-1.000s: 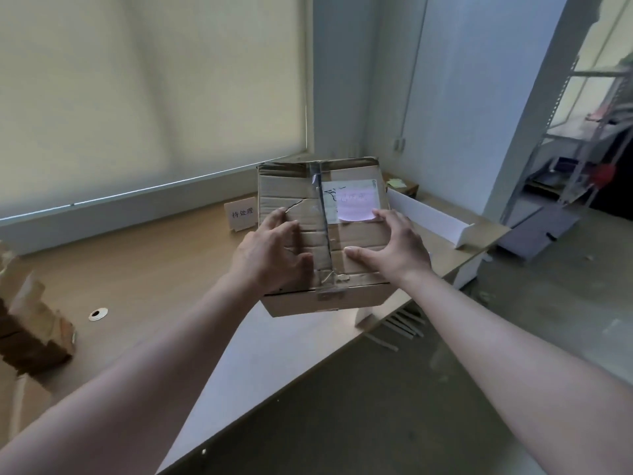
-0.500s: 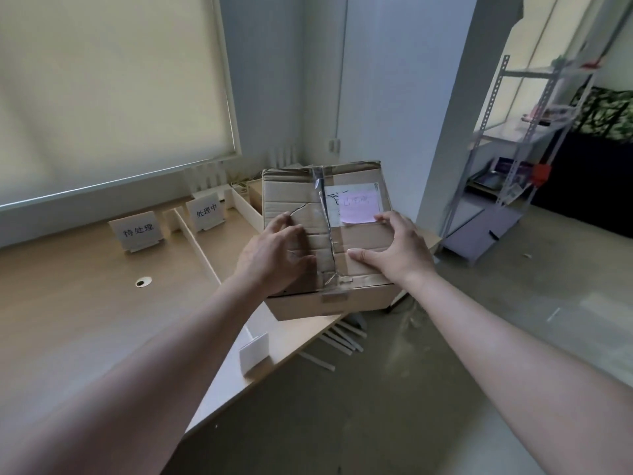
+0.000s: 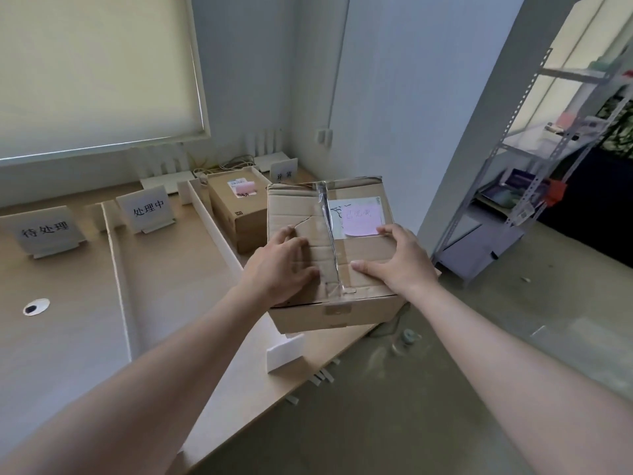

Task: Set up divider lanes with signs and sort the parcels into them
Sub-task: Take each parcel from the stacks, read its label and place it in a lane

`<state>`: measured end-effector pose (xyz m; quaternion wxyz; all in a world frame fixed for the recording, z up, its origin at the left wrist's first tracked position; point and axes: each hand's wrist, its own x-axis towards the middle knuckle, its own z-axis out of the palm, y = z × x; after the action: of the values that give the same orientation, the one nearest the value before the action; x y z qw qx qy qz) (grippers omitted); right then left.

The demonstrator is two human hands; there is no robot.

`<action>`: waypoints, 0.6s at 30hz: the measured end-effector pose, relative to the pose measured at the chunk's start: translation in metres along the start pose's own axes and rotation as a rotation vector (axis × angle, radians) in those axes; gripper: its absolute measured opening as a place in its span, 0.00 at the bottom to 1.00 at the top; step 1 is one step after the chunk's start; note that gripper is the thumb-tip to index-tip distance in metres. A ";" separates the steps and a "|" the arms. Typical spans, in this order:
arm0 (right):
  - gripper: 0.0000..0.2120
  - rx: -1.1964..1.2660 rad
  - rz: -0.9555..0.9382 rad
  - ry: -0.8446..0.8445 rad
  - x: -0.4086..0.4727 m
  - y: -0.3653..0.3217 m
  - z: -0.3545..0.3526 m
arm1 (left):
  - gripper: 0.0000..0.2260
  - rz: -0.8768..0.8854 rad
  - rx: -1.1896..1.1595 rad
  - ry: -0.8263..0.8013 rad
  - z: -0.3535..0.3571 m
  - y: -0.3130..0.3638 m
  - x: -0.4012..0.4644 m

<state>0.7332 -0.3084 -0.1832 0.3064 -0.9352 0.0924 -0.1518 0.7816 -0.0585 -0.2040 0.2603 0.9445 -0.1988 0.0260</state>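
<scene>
We hold the taped box [image 3: 329, 255] between both hands, left hand [image 3: 281, 269] and right hand [image 3: 397, 262] gripping its top edges above the table [image 3: 171, 286].

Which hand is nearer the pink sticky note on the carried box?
Right. The right hand has its fingertips just below the pink sticky note, at its lower right corner. The left hand grips the cardboard box across the tape seam, well clear of the note.
</scene>
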 end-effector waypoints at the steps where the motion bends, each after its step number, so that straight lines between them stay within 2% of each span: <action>1: 0.41 0.003 -0.005 -0.016 0.016 0.005 0.002 | 0.30 -0.016 -0.002 -0.002 0.006 -0.002 0.013; 8: 0.43 0.004 -0.025 -0.167 0.109 0.043 0.041 | 0.30 -0.163 -0.001 -0.044 0.043 -0.020 0.078; 18: 0.43 0.080 -0.134 -0.419 0.208 0.097 0.107 | 0.29 -0.421 0.046 -0.017 0.101 -0.030 0.126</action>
<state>0.9568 -0.3826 -0.2762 0.3452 -0.9373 -0.0417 0.0224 0.9030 -0.1317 -0.2865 0.2367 0.9710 0.0015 -0.0324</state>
